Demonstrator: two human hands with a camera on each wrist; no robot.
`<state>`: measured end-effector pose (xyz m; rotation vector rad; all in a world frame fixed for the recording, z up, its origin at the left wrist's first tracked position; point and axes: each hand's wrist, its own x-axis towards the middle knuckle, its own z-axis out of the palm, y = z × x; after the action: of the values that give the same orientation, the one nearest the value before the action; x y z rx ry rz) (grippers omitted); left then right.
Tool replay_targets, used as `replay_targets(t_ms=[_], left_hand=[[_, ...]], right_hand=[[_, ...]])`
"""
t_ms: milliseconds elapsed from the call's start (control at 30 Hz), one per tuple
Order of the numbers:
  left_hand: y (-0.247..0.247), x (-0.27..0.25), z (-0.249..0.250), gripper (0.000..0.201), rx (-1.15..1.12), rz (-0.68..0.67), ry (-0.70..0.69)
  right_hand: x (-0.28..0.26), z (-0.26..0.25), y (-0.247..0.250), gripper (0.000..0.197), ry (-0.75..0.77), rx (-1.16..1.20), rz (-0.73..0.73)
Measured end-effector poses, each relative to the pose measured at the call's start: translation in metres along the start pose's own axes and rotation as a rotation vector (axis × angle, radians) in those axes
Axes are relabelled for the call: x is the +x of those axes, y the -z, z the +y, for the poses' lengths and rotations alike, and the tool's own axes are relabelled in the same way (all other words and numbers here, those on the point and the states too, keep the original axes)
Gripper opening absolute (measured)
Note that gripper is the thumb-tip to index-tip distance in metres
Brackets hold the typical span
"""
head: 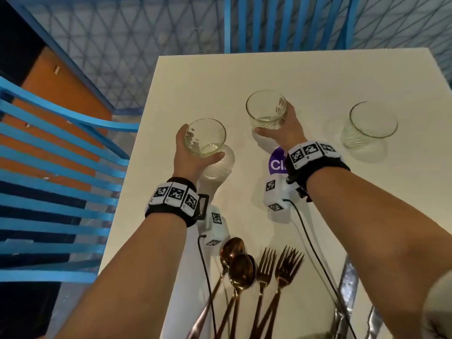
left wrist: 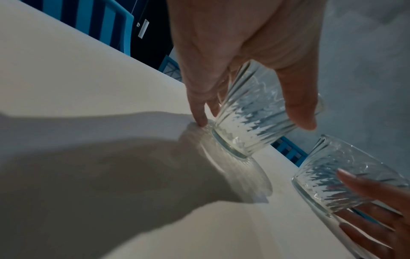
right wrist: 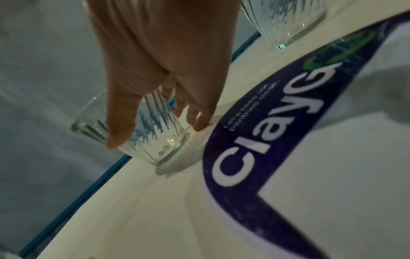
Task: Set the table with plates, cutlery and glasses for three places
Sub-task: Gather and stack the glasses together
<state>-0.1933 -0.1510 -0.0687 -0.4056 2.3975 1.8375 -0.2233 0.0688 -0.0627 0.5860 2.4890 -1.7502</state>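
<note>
A purple sticker [right wrist: 277,140] lies flat on the tabletop [head: 318,77], near its middle, and carries large white letters reading "Clay", followed by a further letter that looks like a "G" or "C" (blurred, so I cannot tell which). Above that word, in the right wrist view, runs a line of small white print beginning "Let's"; the rest is too blurred to read. A green round mark sits at the sticker's far end, its content illegible. In the head view only "Cl" shows on the sticker [head: 277,163], the rest hidden behind the right wrist. Black-and-white square code markers [head: 175,194] cover both wristbands; they carry no readable letters.
</note>
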Motion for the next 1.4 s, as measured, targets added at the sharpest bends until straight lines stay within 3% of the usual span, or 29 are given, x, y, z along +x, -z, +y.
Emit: replay_targets(t_ms=[133, 333, 600, 767, 1033, 1133, 1267, 1400], left_hand=[[-0.004, -0.002, 0.002, 0.095, -0.160, -0.006, 0.011], [-0.006, -0.003, 0.003, 0.079, -0.121, -0.002, -0.051], [-0.001, -0.024, 0.064, 0.084, -0.311, -0.053, -0.270], [-0.015, -0.041, 0.096, 0.080, -0.214, -0.193, -0.392], [-0.038, -0.072, 0.086, 0.085, -0.172, -0.256, -0.280], [-0.050, -0.083, 0.086, 0.080, -0.207, -0.283, -0.231], [-0.067, -0.095, 0.089, 0.089, -0.267, -0.348, -0.160], [-0.081, -0.099, 0.090, 0.084, -0.308, -0.387, -0.121]], right_hand=[[0.011, 0.004, -0.007, 0.096, 0.036, 0.073, -0.021], [0.016, 0.010, -0.017, 0.085, 0.077, 0.175, -0.006], [-0.018, 0.003, -0.012, 0.085, 0.149, 0.079, -0.167], [-0.056, -0.006, -0.011, 0.085, 0.170, 0.085, -0.269], [-0.095, -0.020, 0.008, 0.096, 0.175, 0.042, -0.232], [-0.105, -0.028, 0.024, 0.091, 0.172, 0.056, -0.206], [-0.112, -0.035, 0.038, 0.073, 0.219, 0.054, -0.216], [-0.113, -0.027, 0.054, 0.086, 0.175, 0.072, -0.204]])
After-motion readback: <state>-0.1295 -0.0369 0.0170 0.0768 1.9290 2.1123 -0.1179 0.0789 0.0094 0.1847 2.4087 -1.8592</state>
